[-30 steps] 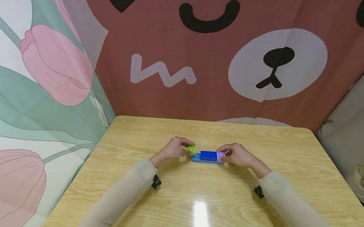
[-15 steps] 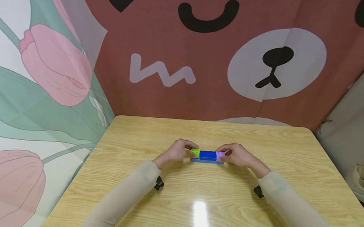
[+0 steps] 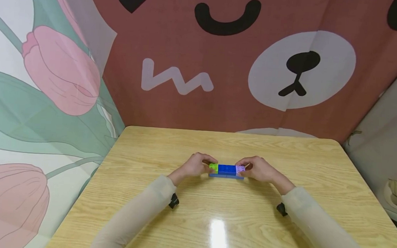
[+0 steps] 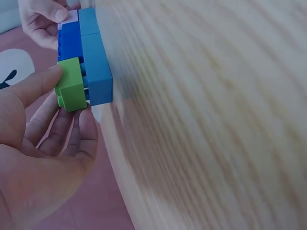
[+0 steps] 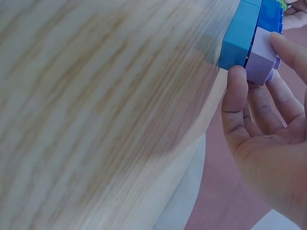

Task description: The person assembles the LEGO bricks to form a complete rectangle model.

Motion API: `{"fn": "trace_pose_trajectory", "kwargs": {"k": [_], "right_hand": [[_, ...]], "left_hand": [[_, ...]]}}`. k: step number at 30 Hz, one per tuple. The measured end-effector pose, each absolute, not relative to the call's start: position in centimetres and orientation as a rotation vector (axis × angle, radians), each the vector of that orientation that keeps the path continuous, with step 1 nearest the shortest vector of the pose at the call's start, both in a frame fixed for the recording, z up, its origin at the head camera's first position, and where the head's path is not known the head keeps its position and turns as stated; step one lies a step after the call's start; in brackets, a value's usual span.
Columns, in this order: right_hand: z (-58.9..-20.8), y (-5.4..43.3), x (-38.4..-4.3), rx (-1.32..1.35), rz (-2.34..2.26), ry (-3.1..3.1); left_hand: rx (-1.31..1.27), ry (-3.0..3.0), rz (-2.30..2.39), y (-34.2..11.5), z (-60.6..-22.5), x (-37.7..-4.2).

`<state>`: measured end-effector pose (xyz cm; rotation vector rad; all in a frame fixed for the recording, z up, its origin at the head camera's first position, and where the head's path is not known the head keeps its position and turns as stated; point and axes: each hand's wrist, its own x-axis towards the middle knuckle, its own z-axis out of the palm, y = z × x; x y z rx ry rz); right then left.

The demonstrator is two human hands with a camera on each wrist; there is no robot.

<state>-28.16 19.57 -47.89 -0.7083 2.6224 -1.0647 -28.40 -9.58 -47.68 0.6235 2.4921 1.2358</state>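
Two lighter blue toy building bricks (image 4: 100, 69) lie end to end on the table as a bottom row. A dark blue brick (image 3: 226, 169) sits on their middle. My left hand (image 3: 194, 164) pinches a lime green brick (image 4: 73, 82) over the left end, beside the dark blue one; in the left wrist view studs of the bottom row show in a narrow gap under it. At the right end, my right hand (image 3: 261, 169) holds a lilac brick (image 5: 260, 56) between thumb and fingers, with one fingertip at the end of the bottom row.
The wood-grain table (image 3: 192, 222) carries the bricks towards its far half. Behind it hangs a cloth with a bear print (image 3: 172, 111), and a tulip-patterned cloth (image 3: 62, 70) hangs at the left. Small black wrist cameras (image 3: 174, 201) sit under both sleeves.
My left hand has moved right with the lime green brick, from left of the bottom row to over its left end, level with the dark blue brick. My right hand has stayed put.
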Motion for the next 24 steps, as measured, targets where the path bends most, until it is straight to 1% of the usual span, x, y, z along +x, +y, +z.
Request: {"fn": "trace_pose_trajectory", "kwargs": {"k": [24], "right_hand": [[-47.86,19.44,-28.17,-0.729,-1.087,2.613]], "left_hand": [[0.554,2.499,1.221,-9.32,-47.51,-28.61]]}}
